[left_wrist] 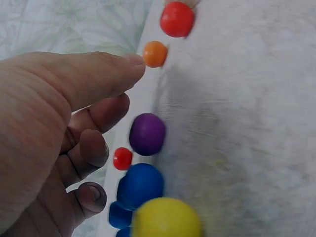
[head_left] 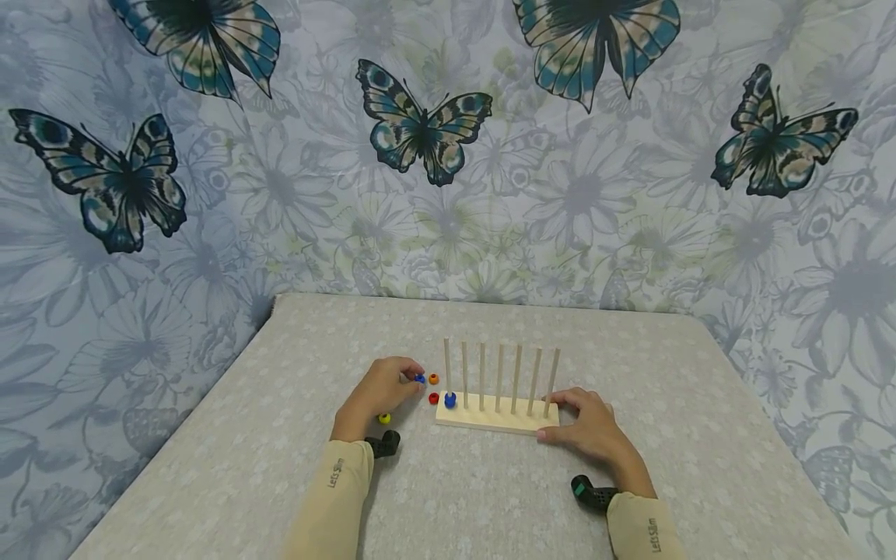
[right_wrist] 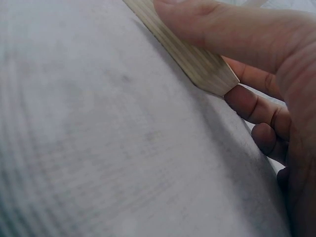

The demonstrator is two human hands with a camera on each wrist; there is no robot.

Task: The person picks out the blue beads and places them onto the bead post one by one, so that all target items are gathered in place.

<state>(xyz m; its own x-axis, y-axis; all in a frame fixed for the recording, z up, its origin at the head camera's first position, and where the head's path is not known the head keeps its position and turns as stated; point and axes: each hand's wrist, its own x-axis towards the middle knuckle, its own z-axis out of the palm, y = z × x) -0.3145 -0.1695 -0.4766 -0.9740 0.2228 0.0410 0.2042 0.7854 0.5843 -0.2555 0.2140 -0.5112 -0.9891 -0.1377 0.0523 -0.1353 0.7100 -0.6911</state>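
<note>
A pale wooden peg stand [head_left: 490,421] with several upright rods stands on the table, a blue bead [head_left: 450,400] threaded low on its leftmost rod. My right hand [head_left: 584,424] grips the stand's right end. In the right wrist view the thumb lies along the wooden base [right_wrist: 197,59], with fingers behind it. Left of the stand, my left hand [head_left: 385,386] pinches another blue bead [head_left: 420,379] between thumb and fingertips. The left wrist view hides that bead behind the thumb; the other fingers curl loosely. Beside this hand lie an orange bead [head_left: 434,379] and a red bead [head_left: 434,398].
A yellow bead [head_left: 384,418] lies close to the left wrist. The left wrist view also has a purple bead [left_wrist: 147,134] and more blue beads [left_wrist: 141,186] below the hand. A patterned cloth covers the table [head_left: 476,498]; a butterfly-print backdrop [head_left: 448,233] rises behind it.
</note>
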